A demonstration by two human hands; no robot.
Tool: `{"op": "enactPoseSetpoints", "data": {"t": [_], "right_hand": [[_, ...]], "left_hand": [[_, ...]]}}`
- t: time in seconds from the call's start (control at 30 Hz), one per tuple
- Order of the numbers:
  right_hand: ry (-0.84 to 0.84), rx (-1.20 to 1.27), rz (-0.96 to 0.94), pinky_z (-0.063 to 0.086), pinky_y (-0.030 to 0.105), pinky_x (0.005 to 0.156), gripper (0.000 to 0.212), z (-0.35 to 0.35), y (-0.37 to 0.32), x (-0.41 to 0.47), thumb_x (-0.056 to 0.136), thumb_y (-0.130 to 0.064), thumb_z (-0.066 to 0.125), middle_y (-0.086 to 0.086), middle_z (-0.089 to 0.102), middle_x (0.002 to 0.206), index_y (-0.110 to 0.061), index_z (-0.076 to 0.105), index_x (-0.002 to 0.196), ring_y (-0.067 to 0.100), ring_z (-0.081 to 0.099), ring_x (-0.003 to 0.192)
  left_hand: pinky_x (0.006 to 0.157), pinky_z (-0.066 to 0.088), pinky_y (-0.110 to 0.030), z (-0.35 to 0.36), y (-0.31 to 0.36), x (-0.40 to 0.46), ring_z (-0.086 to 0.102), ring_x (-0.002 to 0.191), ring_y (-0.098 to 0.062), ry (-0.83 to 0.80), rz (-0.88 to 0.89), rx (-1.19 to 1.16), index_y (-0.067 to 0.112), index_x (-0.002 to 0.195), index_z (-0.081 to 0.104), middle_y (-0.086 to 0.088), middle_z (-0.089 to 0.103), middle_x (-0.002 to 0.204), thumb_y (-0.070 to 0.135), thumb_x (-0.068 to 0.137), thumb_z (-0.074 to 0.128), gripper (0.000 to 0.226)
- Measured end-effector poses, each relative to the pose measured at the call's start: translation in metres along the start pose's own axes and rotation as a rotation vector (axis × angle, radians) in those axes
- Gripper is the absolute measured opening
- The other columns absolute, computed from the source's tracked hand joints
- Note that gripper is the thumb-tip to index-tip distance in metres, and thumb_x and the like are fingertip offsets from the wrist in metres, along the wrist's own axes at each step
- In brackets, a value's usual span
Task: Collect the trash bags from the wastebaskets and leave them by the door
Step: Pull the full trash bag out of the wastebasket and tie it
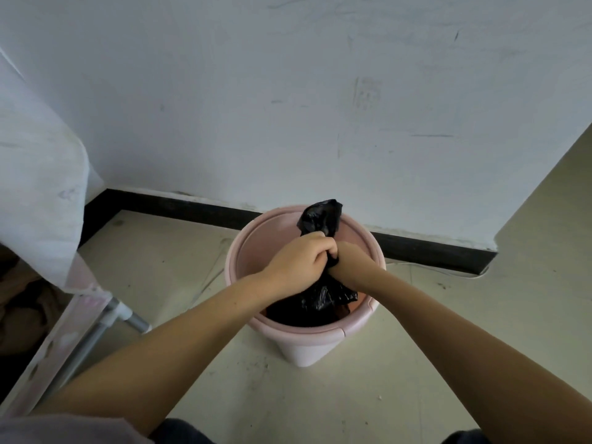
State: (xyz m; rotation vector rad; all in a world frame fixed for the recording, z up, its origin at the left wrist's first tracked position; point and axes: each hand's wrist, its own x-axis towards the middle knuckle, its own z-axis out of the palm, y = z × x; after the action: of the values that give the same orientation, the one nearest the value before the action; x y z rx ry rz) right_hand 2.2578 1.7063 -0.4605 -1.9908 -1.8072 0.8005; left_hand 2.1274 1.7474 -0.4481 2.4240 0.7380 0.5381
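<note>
At far left, a white cloth [38, 174] hangs over the corner of a pink-trimmed piece of furniture with a grey metal leg [96, 334], beside a scuffed white wall [256, 107] edged with a black baseboard [179, 206]. On the pale tiled floor [153, 261] just in front of that baseboard stands a pink wastebasket [301, 344], round-rimmed and upright. Two bare forearms reach down over it from the lower corners. The left hand [298, 261] is curled into a fist around the gathered neck of a black trash bag [320, 299] — knuckles up, fingers wrapped tight on the plastic. The right hand [349, 254] presses against it from the other side, also clenched on the same twisted neck, so that the two fists touch above the middle of the basket's opening. A crumpled tuft of the bag's top [320, 217] sticks up past the hands toward the wall, while the bulk of the bag hangs below them, its body inside the basket and resting against the near inner wall. A thin pale cord [448, 272] runs along the floor at right near the baseboard. No brand, label or legible writing shows on the bag, the basket or the wall — only faint smudges.
</note>
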Motion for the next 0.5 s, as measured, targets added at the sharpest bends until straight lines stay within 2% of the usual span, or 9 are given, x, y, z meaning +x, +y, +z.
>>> {"op": "enactPoseSetpoints", "data": {"t": [0.03,0.1,0.17,0.23,0.3,0.37,0.4,0.43,0.5], "right_hand": [[0.022,0.019,-0.003,0.036,0.022,0.058,0.023,-0.002,0.0,-0.001,0.088,-0.002,0.044,-0.006,0.052,0.067,-0.015,0.057,0.075,0.022,0.055,0.078],[0.102,0.12,0.002,0.043,0.027,0.068,0.025,-0.006,0.001,-0.003,0.085,0.0,0.045,0.004,0.067,0.084,-0.013,0.066,0.085,0.025,0.06,0.087],[0.232,0.196,0.023,0.045,0.031,0.079,0.032,-0.012,-0.002,-0.006,0.083,0.001,0.045,0.008,0.069,0.107,-0.019,0.069,0.088,0.027,0.062,0.098],[0.282,0.214,-0.001,0.049,0.033,0.082,0.035,-0.014,-0.003,-0.004,0.083,0.0,0.046,0.008,0.066,0.112,-0.024,0.064,0.101,0.028,0.062,0.101],[0.184,0.198,-0.054,0.052,0.03,0.067,0.057,-0.012,-0.008,-0.003,0.085,-0.002,0.048,0.005,0.067,0.094,-0.029,0.041,0.135,0.022,0.064,0.078],[0.055,0.171,-0.073,0.039,0.014,0.048,0.077,-0.01,-0.014,-0.003,0.086,-0.003,0.048,0.0,0.059,0.069,-0.036,0.014,0.147,0.012,0.053,0.055],[0.007,0.137,-0.075,0.036,0.013,0.048,0.079,-0.009,-0.016,-0.002,0.087,-0.003,0.048,0.001,0.059,0.07,-0.037,0.011,0.148,0.011,0.05,0.055],[-0.027,0.091,-0.083,0.035,0.016,0.053,0.073,-0.007,-0.017,-0.002,0.087,-0.003,0.048,0.004,0.063,0.081,-0.034,0.021,0.147,0.013,0.051,0.061],[-0.051,0.006,-0.105,0.032,0.021,0.065,0.042,-0.006,-0.016,-0.002,0.087,-0.003,0.048,0.008,0.066,0.105,-0.019,0.052,0.126,0.014,0.05,0.077]], "left_hand": [[0.08,0.044,-0.029,-0.003,-0.006,0.001,0.055,0.084,-0.019,-0.019,-0.016,-0.022,0.009,0.093,0.065,-0.007,0.058,0.094,0.005,0.088,0.041,0.025],[0.08,0.04,-0.014,-0.013,-0.016,0.001,0.055,0.083,-0.007,0.003,-0.054,-0.063,0.01,0.101,0.067,-0.001,0.06,0.097,0.0,0.089,0.045,0.027],[0.083,0.042,-0.018,-0.026,-0.029,0.002,0.058,0.084,0.0,0.1,-0.148,-0.146,0.014,0.102,0.068,0.006,0.063,0.096,-0.001,0.089,0.047,0.029],[0.087,0.044,-0.023,-0.033,-0.04,0.0,0.057,0.082,0.009,0.105,-0.252,-0.236,0.016,0.101,0.068,0.014,0.059,0.094,0.0,0.091,0.049,0.026],[0.089,0.047,-0.029,-0.029,-0.039,-0.004,0.061,0.086,0.001,-0.019,-0.322,-0.284,0.019,0.1,0.064,0.005,0.064,0.093,0.006,0.091,0.054,0.018],[0.086,0.049,-0.033,-0.022,-0.032,-0.007,0.063,0.089,-0.015,-0.055,-0.275,-0.16,0.022,0.094,0.062,-0.001,0.066,0.093,0.009,0.09,0.056,0.014],[0.083,0.048,-0.031,-0.021,-0.028,-0.007,0.062,0.089,-0.016,-0.038,-0.225,-0.097,0.02,0.092,0.063,-0.001,0.067,0.094,0.007,0.089,0.055,0.016],[0.082,0.047,-0.028,-0.02,-0.024,-0.008,0.061,0.09,-0.015,-0.018,-0.178,-0.059,0.016,0.091,0.065,-0.001,0.067,0.095,0.003,0.089,0.054,0.018],[0.084,0.045,-0.021,-0.018,-0.018,-0.009,0.06,0.094,-0.012,-0.006,-0.099,-0.034,0.01,0.093,0.067,-0.003,0.068,0.101,-0.001,0.088,0.052,0.019]]}}
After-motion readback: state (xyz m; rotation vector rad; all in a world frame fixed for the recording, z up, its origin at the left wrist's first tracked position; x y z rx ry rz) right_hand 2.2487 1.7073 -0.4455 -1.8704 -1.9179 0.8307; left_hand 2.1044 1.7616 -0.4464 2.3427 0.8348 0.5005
